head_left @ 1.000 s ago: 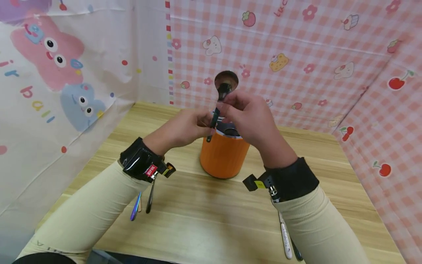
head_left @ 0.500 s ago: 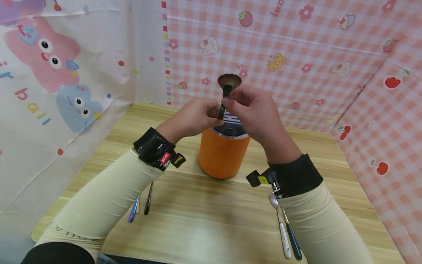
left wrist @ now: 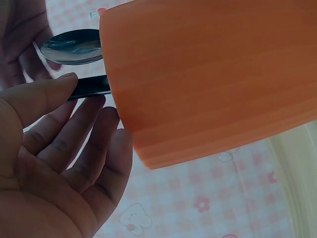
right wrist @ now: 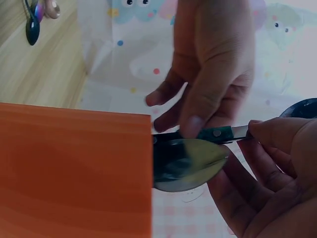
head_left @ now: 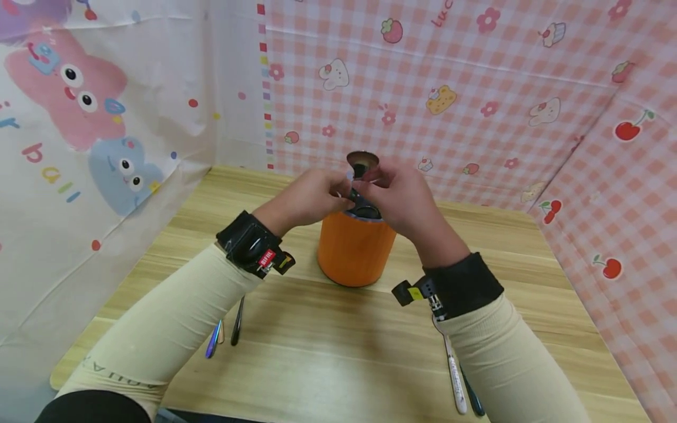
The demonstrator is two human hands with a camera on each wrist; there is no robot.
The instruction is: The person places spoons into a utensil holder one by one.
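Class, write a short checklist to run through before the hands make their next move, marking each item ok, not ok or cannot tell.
1. Orange container upright on the table: ok.
2. Right hand pinching the held utensil: ok.
3. Left hand on its handle: ok, pinching it.
4. Handle's lower end inside the container: ok, both wrist views show it going in.
5. Container free of other things: not ok, another spoon stands in it.
6. Handle touching the bottom: cannot tell, hidden.

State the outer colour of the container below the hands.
Orange; the container shows best in the head view.
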